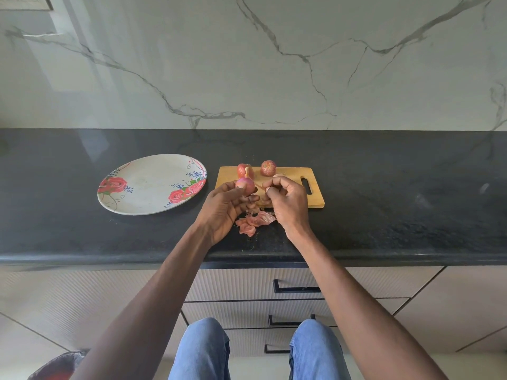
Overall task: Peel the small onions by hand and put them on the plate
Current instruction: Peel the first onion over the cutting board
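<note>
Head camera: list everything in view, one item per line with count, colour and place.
plate: one, white with red roses, on the counter left of the board
cutting board: one, wooden, centre of the counter
unpeeled onions: two, pink-red, at the board's far edge
peels: a pile, pink, on the counter below the hands
counter: black
drawers: beige, black handles
left hand: holds a part-peeled onion
right hand: pinches its skin

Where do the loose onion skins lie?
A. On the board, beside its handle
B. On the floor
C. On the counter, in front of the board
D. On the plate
C: the pink skins lie in a heap on the black counter, just nearer the person than the board; the plate holds none.
</note>
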